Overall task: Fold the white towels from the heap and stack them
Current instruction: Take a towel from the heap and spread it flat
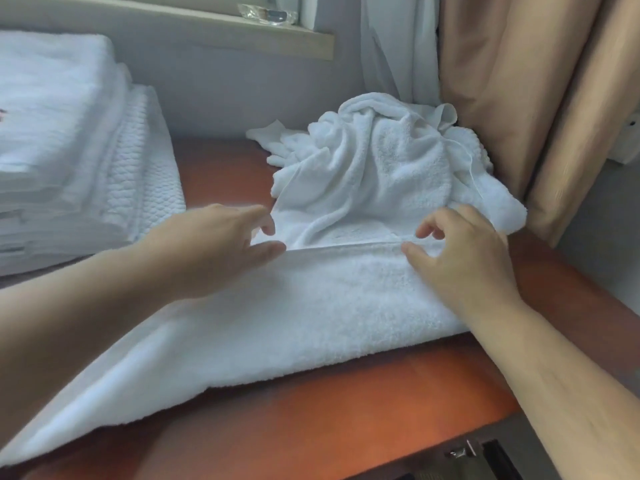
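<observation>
A white towel [294, 313] lies folded across the orange-brown table [311, 420], one end trailing toward the near left. My left hand [214, 247] and my right hand [467, 258] sit at its far hem, thumb tips touching the hem and fingers loosely curled above it, with nothing pinched between them. Just behind the hem lies the heap of crumpled white towels [381, 161], its front draping down to the folded towel. A stack of folded white towels [59, 133] stands at the left.
Beige curtains [519, 98] hang at the right, right behind the heap. A window sill [207, 29] runs along the back with a clear plastic object [266, 12] on it. The table's front edge drops off at the lower right.
</observation>
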### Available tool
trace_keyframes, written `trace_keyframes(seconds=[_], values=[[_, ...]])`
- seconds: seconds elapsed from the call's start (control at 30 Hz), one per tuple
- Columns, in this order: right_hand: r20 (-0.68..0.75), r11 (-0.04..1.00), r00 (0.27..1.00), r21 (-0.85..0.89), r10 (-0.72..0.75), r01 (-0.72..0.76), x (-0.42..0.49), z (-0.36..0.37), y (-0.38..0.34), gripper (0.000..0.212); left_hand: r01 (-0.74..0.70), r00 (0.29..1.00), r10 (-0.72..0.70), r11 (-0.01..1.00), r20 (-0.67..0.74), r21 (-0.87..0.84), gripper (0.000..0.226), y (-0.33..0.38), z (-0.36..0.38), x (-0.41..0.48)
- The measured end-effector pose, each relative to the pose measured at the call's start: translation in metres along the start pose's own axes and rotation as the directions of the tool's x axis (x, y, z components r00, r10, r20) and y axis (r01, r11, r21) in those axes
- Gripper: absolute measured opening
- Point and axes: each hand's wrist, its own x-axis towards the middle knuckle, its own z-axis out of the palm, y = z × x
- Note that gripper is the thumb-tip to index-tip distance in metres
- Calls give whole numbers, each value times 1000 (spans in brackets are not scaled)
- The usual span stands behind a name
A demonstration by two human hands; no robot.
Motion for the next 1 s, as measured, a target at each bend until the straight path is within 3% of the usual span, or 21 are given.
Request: trace_keyframes(seconds=[0.13,0.23,0.3,0.43,0.5,0.67,0.8,1.0], values=[[74,934,962,267,-264,236,-25,19,-80,21,100,993,-106,990,-51,-98,38,-33,-26,-52],[149,824,853,384,-500,416,-42,28,-148,24,211,975,-216,973,-46,-89,33,-70,-47,-107],[158,704,740,485,-654,519,-54,31,-186,30,292,951,-300,951,-71,-101,27,-95,-57,-145],[174,427,416,624,-893,655,-83,37,-247,60,412,866,-440,897,-237,-163,11,-132,-69,-225],[183,358,315,618,-931,700,-96,41,-271,65,476,815,-517,855,-262,-207,15,-143,-69,-263],[187,242,158,642,-970,727,-116,48,-312,64,543,766,-607,787,-211,-294,24,-154,-53,-319],[233,215,79,645,-969,734,-121,48,-329,56,479,772,-607,751,-188,-454,44,-162,-49,-328],[184,95,-4,529,-983,843,-128,36,-345,27,368,790,-599,630,-127,-683,47,-180,-51,-329]])
